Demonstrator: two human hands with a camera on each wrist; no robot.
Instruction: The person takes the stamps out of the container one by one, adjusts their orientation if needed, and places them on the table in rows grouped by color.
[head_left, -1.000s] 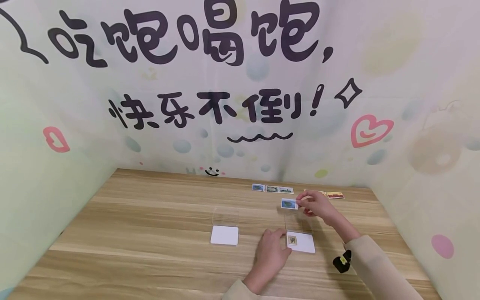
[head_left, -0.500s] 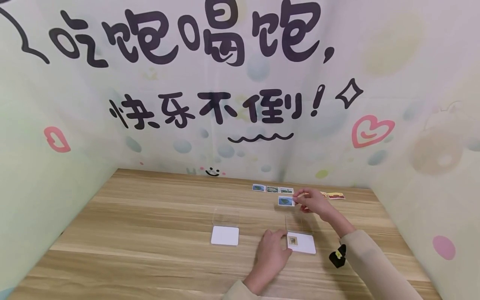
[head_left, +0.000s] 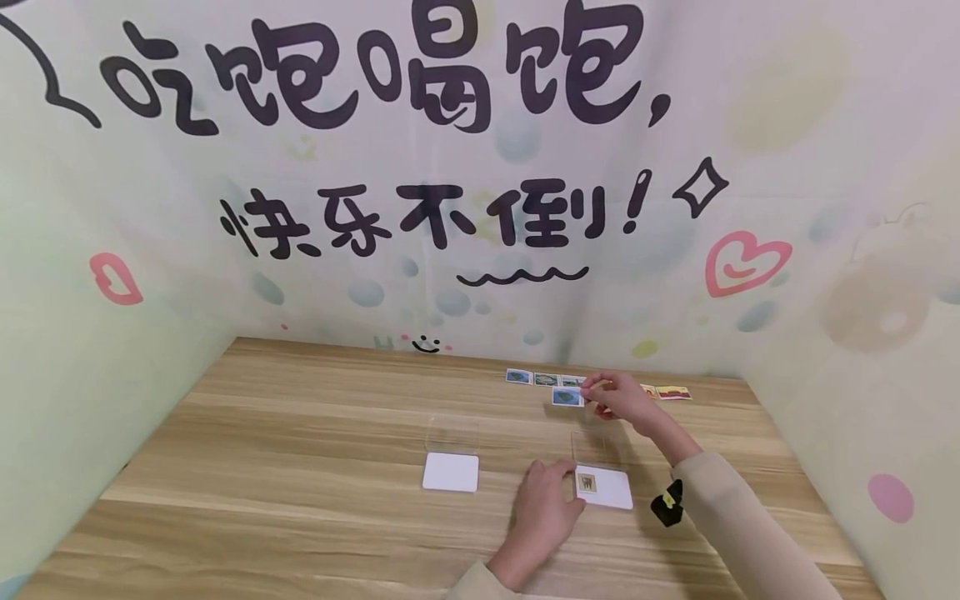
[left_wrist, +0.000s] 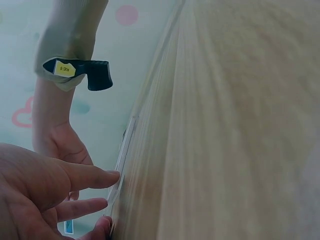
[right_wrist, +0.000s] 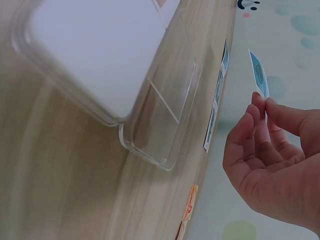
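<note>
Between thumb and fingertips my right hand (head_left: 624, 403) pinches a blue-and-green postage stamp (head_left: 567, 397), held up above the back of the table. The stamp (right_wrist: 258, 74) stands nearly edge-on in the right wrist view. My left hand (head_left: 545, 505) touches the left edge of a clear hinged plastic case (head_left: 619, 490), thumb and fingers extended, as the left wrist view shows. That case lies with its lid raised away from me, and a white card fills its base. On the card's left side sits a small brown stamp (head_left: 587, 483).
A second clear case (head_left: 451, 472) with a white card lies open to the left. Along the table's back edge runs a row of blue and green stamps (head_left: 519, 377). Red-and-yellow stamps (head_left: 673, 392) lie farther right, partly behind the right hand. A printed cloth (head_left: 337, 308) walls the table.
My right hand has moved left and slightly farther back, with the stamp pinched in it. The left hand keeps its place at the case.
</note>
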